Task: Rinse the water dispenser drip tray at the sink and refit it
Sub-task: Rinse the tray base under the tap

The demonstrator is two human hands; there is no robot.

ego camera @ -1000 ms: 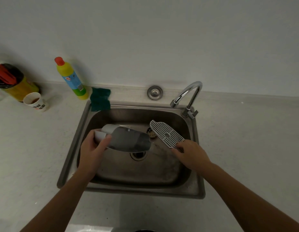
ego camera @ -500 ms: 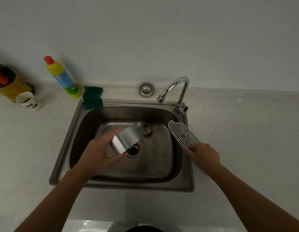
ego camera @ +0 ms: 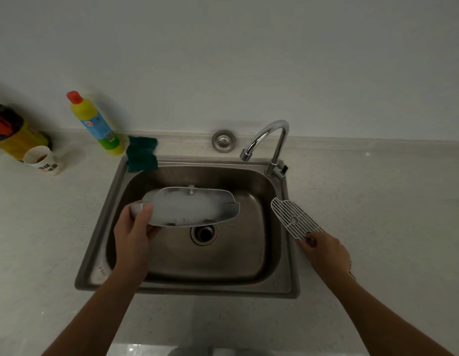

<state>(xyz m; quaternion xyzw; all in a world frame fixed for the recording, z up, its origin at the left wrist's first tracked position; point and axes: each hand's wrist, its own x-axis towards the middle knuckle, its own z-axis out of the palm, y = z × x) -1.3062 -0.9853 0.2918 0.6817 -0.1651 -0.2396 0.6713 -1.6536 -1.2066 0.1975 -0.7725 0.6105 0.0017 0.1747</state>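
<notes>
While the left hand (ego camera: 132, 228) grips the tray (ego camera: 195, 208), a sponge (ego camera: 142, 154) overhangs the sink (ego camera: 223, 289).

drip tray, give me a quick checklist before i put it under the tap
1. Left hand grips the drip tray by its left end: ok.
2. Tray held over the sink: ok.
3. Tray under the faucet spout: not ok, the spout ends nearer the back rim.
4. Water running: not ok, no stream visible.
5. Drain open: ok, no plug visible in it.
6. Right hand free for the tap: not ok, it holds the grille over the right rim.
</notes>
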